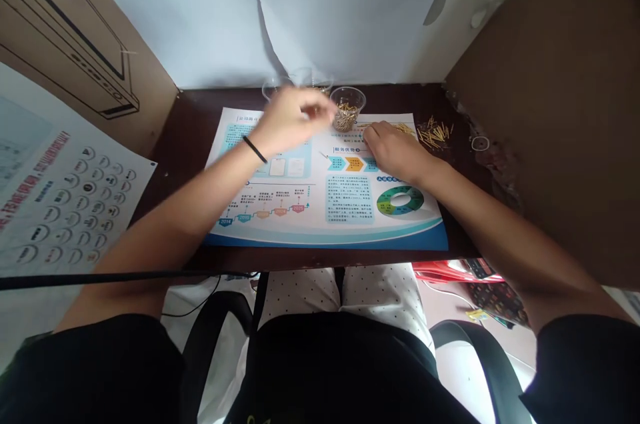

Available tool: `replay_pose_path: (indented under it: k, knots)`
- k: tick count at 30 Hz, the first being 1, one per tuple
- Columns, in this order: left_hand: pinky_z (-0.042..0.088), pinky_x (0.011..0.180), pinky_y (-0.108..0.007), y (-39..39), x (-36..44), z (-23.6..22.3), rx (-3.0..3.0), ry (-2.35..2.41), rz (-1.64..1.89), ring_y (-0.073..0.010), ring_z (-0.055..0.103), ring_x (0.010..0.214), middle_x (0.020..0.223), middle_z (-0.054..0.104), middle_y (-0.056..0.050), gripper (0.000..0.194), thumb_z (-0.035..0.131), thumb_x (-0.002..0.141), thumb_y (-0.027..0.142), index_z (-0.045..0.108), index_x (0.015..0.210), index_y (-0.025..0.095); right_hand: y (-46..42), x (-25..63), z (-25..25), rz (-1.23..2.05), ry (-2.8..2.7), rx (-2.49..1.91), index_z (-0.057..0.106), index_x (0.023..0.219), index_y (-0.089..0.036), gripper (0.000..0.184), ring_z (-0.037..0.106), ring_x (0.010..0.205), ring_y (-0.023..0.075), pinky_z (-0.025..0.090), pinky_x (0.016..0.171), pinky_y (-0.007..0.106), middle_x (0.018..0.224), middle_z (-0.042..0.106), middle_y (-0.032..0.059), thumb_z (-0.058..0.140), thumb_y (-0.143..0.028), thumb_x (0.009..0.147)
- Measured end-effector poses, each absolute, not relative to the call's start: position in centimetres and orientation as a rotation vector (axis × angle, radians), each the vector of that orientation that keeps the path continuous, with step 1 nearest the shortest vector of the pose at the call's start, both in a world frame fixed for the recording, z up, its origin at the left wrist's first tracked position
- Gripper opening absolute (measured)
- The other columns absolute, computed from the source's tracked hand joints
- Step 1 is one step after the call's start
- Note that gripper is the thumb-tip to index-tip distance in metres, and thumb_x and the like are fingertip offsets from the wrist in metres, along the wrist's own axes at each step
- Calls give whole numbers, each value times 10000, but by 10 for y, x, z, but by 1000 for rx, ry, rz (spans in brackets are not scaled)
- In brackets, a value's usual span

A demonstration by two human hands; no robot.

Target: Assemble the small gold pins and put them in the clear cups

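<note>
My left hand (295, 119), a little blurred and with a black band at the wrist, hovers over the top of the printed sheet (320, 217). Its thumb and fingertips come together beside a clear plastic cup (349, 111) of small gold-coloured pins; whatever the fingers pinch is too small to make out. My right hand (393, 149) rests on the sheet's right part with fingers curled down and closed, their tips hidden. Gold pins (404, 129) lie right behind it, and a loose pile of pins (435, 133) spreads to its right on the dark table.
Two more clear cups, including the leftmost cup (273, 87), stand behind my left hand. A white backing (350, 17) rises behind the table (193, 124). Cardboard walls (545, 104) flank both sides. A printed poster (65, 197) hangs at left, near a black bar (125, 277).
</note>
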State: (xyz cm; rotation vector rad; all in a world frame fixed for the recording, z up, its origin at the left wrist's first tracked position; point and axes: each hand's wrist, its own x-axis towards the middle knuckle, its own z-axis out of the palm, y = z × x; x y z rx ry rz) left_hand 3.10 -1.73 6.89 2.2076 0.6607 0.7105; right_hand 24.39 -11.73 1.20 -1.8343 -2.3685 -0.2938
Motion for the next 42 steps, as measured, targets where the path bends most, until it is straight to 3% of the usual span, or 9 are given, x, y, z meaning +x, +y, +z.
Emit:
replay_pose_path:
  k: [5,10,16,21,25,29,33,38,42]
  knots:
    - [475,719,-290,-20,33,28,2485,749,623,-118,561,661,873,702,-46,211,760,690,221,735,883,138,-113,239,11,-143,-2146,-1588,582,1043,-192,262,566,954,251,470,821,386,976,619,119,330,-185,972]
    - [463,712,-277,-21,35,11,2504,652,665,-122,558,656,785,658,-25,65,736,702,208,725,741,157,-115,231,12,24,-1973,-1399,611,967,-230,228,596,927,218,486,801,371,966,627,89,384,-252,976]
    - [416,650,-274,-22,36,6,2388,787,798,-118,511,623,681,584,-9,180,737,739,249,624,643,147,-119,224,11,200,-1727,-1431,631,864,-228,214,612,855,204,487,750,357,904,653,67,500,-374,949]
    - [358,534,-262,-46,43,9,2028,775,803,-92,440,497,515,476,10,462,497,940,453,500,572,173,-117,216,5,495,-1470,-1353,612,840,-229,310,584,669,164,480,608,328,808,630,30,597,-538,864]
    - [306,458,-255,-55,49,4,1778,700,716,-73,386,428,470,419,20,589,461,892,647,445,527,185,-116,204,0,634,-1297,-1302,592,811,-237,376,514,603,136,438,550,298,735,584,6,643,-609,794]
    - [273,446,-264,-51,51,1,1698,681,721,-66,359,423,474,396,25,629,465,846,714,411,509,186,-110,190,-5,730,-1198,-1232,544,752,-230,439,461,601,128,392,529,278,679,519,-8,647,-657,758]
    - [283,446,-258,-47,52,1,1576,681,756,-58,347,425,522,400,30,613,403,873,712,418,566,181,-107,184,-6,730,-1240,-1252,464,678,-231,489,398,553,121,358,516,280,601,419,-31,595,-691,779]
    - [316,455,-223,-43,52,3,1467,714,740,-45,381,467,597,417,28,521,402,928,619,422,664,171,-111,186,0,762,-1530,-1266,473,618,-214,544,413,563,118,348,542,286,594,454,-17,554,-724,787]
    - [370,506,-213,-42,51,7,1447,701,674,-59,471,558,662,474,10,427,451,964,508,423,706,169,-111,191,-4,809,-1451,-1268,493,641,-222,534,409,528,118,344,507,282,580,456,-19,538,-733,793]
